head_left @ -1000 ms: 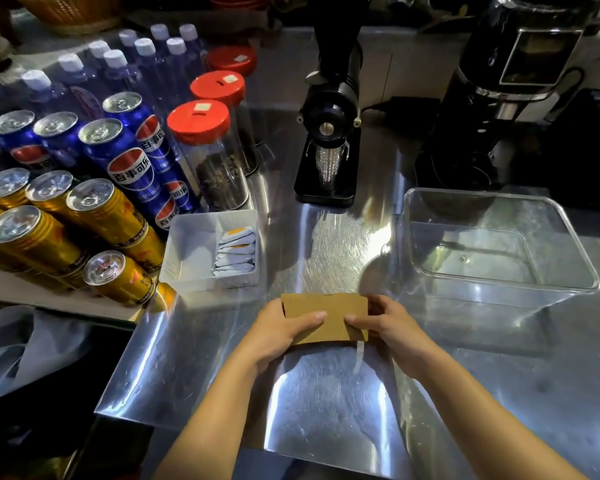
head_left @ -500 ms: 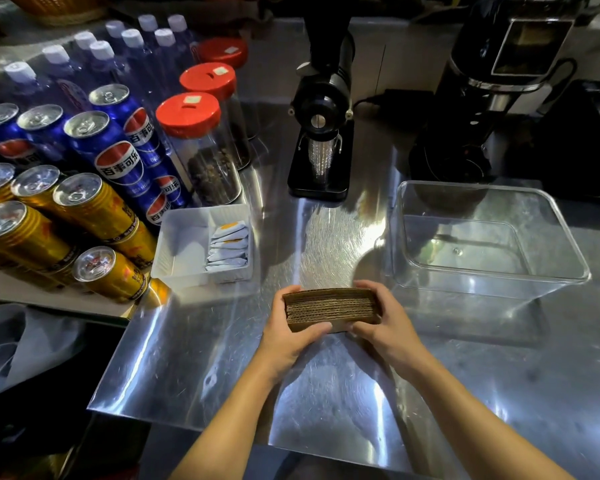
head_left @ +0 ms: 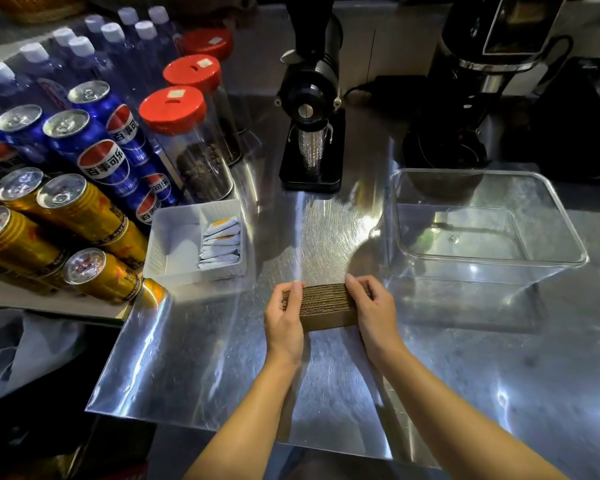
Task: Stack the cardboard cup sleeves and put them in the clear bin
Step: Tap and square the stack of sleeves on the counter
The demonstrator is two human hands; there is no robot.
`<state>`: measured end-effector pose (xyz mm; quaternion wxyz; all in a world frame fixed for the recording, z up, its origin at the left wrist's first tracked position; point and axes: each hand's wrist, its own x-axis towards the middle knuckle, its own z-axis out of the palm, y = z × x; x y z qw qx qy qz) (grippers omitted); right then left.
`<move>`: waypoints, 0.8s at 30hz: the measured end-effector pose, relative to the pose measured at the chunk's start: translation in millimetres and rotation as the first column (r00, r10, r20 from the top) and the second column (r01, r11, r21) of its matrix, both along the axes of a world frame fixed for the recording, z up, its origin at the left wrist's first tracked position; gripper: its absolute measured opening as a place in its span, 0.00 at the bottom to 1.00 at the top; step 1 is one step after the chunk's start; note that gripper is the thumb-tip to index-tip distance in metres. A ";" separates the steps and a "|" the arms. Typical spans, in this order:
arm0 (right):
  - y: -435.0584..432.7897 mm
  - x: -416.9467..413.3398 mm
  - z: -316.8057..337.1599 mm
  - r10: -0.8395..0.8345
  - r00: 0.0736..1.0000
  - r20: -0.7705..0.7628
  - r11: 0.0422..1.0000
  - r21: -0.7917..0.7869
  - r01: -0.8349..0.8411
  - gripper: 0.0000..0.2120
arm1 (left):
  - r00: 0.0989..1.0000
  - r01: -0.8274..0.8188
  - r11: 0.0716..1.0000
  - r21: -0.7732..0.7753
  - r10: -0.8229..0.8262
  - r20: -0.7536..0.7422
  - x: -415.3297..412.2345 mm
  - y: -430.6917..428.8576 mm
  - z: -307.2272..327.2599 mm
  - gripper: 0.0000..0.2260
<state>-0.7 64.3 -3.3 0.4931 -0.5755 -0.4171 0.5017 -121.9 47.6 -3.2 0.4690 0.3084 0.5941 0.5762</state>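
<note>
A brown stack of cardboard cup sleeves [head_left: 326, 304] stands on edge on the steel counter, its layered edges facing up. My left hand [head_left: 284, 320] grips the stack's left end and my right hand [head_left: 374, 311] grips its right end. The clear bin [head_left: 482, 261] sits to the right and slightly beyond the stack, upright and with nothing inside.
A white tray [head_left: 174, 251] with paper sachets lies left of the stack. Gold and blue cans [head_left: 84, 209] crowd the far left, beside red-lidded jars [head_left: 187, 133]. A black grinder [head_left: 312, 109] and a coffee machine [head_left: 492, 81] stand at the back. The counter's front edge [head_left: 222, 424] is near.
The stack was lying flat under my fingers; both hands have tipped it up onto its edge and squeezed its ends. The view has shifted slightly.
</note>
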 end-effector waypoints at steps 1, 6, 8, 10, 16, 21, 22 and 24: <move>2.1 -1.7 1.9 -0.030 0.999 -0.020 1.000 0.000 0.030 0.12 | 1.000 -0.001 1.000 0.003 0.001 -0.006 1.8 1.1 0.2 0.07; 1.3 -1.1 8.3 -0.126 0.992 0.006 0.984 0.127 0.125 0.15 | 0.999 -0.046 0.997 0.067 0.047 -0.020 6.8 5.7 5.2 0.07; 0.0 2.4 9.1 -0.144 0.990 -0.010 0.977 0.158 0.144 0.16 | 0.999 -0.033 0.995 0.091 0.037 -0.039 8.4 7.4 4.6 0.07; -1.8 5.7 4.4 -0.123 0.992 0.013 0.987 0.102 0.121 0.16 | 0.999 -0.006 0.998 0.067 0.009 -0.050 9.5 6.1 -2.6 0.08; -1.4 13.2 -7.4 -0.026 0.993 0.115 0.999 -0.016 0.028 0.17 | 0.994 0.031 1.000 0.000 -0.031 -0.107 8.5 2.2 -18.0 0.10; -2.8 8.5 -1.0 -0.087 0.990 0.109 0.996 0.042 0.083 0.17 | 0.995 0.005 1.000 0.025 -0.002 -0.103 9.7 3.6 -14.1 0.11; -3.4 7.6 0.4 -0.105 0.992 0.068 0.993 0.066 0.100 0.16 | 0.994 -0.005 0.999 0.051 0.010 -0.112 10.0 4.0 -12.1 0.11; -5.1 7.3 2.5 -0.106 0.993 0.056 0.988 0.115 0.099 0.16 | 0.991 -0.003 0.997 0.083 0.015 -0.134 9.1 5.3 -8.5 0.11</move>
